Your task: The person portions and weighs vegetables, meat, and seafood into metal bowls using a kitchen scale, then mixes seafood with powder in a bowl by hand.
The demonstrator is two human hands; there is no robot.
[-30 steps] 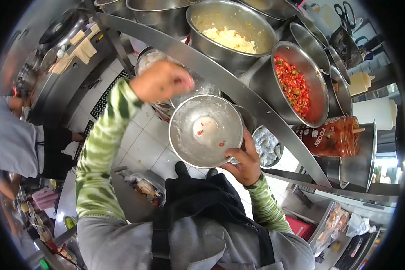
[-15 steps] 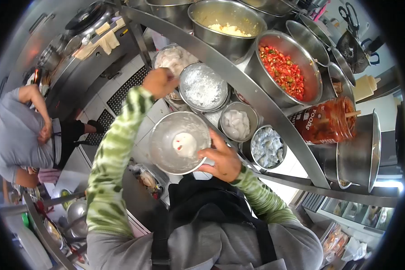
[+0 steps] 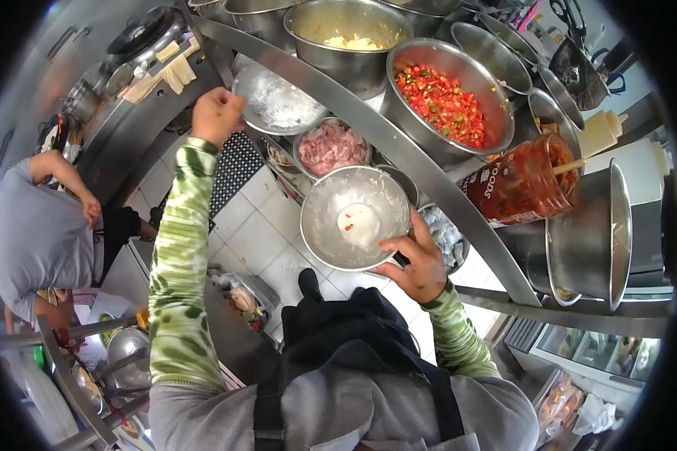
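Note:
My left hand (image 3: pixel 220 116) is closed at the left rim of a metal bowl of white powder (image 3: pixel 282 101), which is tilted beside the shelf rail. In my right hand (image 3: pixel 420 263) is a steel mixing bowl (image 3: pixel 323 225), gripped at its lower right rim. A small white pool of liquid (image 3: pixel 359 224) with a few red bits lies in its bottom. Just behind it, raw pink meat (image 3: pixel 332 147) fills another bowl. Pale grey pieces (image 3: pixel 445 234) sit in a container partly hidden behind my right hand.
A steel rail (image 3: pixel 384 131) crosses above the lower bowls. On the shelf stand a pot of chopped red chillies (image 3: pixel 444 109), a pot with chopped yellowish bits (image 3: pixel 350 41) and a jar of red sauce (image 3: pixel 523 180). At the left stands another person (image 3: pixel 41 218).
My left hand has moved up and left with the powder bowl, uncovering the pink meat. My right hand and the mixing bowl have shifted right.

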